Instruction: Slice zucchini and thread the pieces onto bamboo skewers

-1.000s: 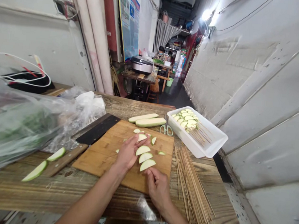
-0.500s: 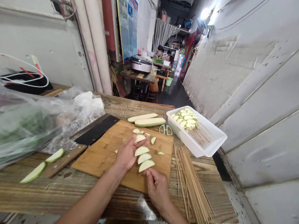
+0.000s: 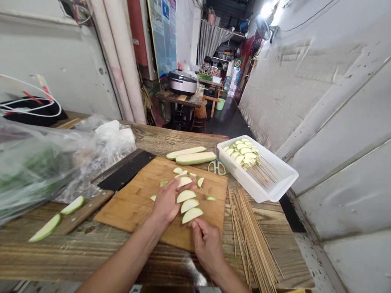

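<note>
A person's left hand [image 3: 167, 201] lies open, fingers spread, against pale green gourd slices [image 3: 190, 205] on a wooden cutting board [image 3: 127, 208]; the right hand [image 3: 207, 245], fingers curled, touches the lowest slice, its grip unclear. A white tray [image 3: 273, 181] of skewered slices sits beside loose bamboo skewers [image 3: 252, 239].

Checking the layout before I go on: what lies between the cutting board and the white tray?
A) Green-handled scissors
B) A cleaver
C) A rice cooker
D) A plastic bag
A. The scissors lie on the table in the gap between the cutting board and the white tray.
</note>
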`<state>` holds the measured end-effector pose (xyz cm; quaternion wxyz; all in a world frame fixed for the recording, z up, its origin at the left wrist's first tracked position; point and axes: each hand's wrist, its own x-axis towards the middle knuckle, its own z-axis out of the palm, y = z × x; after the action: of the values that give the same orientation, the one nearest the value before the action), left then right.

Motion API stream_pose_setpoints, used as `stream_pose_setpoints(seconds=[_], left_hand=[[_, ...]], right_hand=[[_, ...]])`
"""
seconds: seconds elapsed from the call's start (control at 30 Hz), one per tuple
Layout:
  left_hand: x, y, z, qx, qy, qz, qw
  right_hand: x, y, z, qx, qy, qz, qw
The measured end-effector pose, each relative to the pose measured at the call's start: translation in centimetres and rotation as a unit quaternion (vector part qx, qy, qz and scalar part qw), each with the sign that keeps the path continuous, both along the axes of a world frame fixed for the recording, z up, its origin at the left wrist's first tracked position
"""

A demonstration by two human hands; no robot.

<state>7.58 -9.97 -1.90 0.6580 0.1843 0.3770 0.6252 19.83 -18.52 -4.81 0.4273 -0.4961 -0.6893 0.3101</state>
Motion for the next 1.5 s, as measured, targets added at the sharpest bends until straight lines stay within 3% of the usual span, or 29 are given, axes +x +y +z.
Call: stream_pose_setpoints(seconds=[1.5], left_hand=[[0.19,-0.61,0.2,-0.002,0.016,-0.043,0.999]], right_hand=[[-0.14,0.02,0.35,-0.004,0.005,-0.006,1.0]])
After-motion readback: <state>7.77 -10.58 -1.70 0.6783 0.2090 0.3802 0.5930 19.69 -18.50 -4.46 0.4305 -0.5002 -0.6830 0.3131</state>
